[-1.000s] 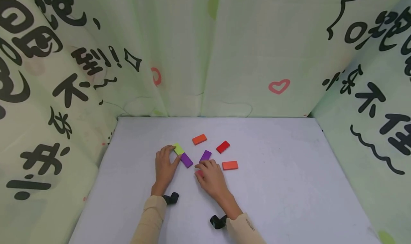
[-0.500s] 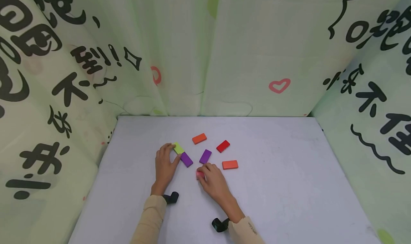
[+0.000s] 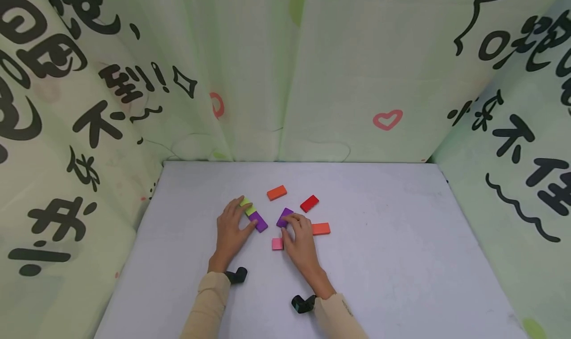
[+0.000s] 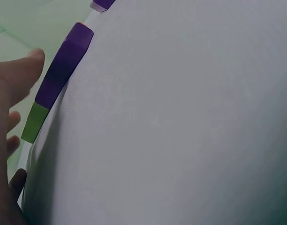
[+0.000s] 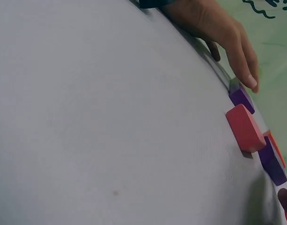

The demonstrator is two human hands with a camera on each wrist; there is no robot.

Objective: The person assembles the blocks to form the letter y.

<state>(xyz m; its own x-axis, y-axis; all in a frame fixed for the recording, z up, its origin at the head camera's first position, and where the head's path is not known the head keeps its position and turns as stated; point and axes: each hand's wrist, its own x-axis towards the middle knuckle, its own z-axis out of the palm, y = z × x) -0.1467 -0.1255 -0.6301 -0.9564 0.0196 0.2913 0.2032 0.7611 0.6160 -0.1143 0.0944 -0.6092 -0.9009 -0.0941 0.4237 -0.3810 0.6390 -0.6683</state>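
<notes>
Left hand flat on the grey counter, fingers relaxed and spread, fingertips on the yellow-green block, thumb against the left purple block; those 2 blocks end to end in a slanted line. Right hand over the second purple block, fingers curled down onto it, fingertips touching its top; actual grip impossible to tell. Pink block free on the counter, just beside the right thumb. Orange block partly behind the right hand. Red block and another orange block farther back, apart. Printed pale-green curtain around the counter.
</notes>
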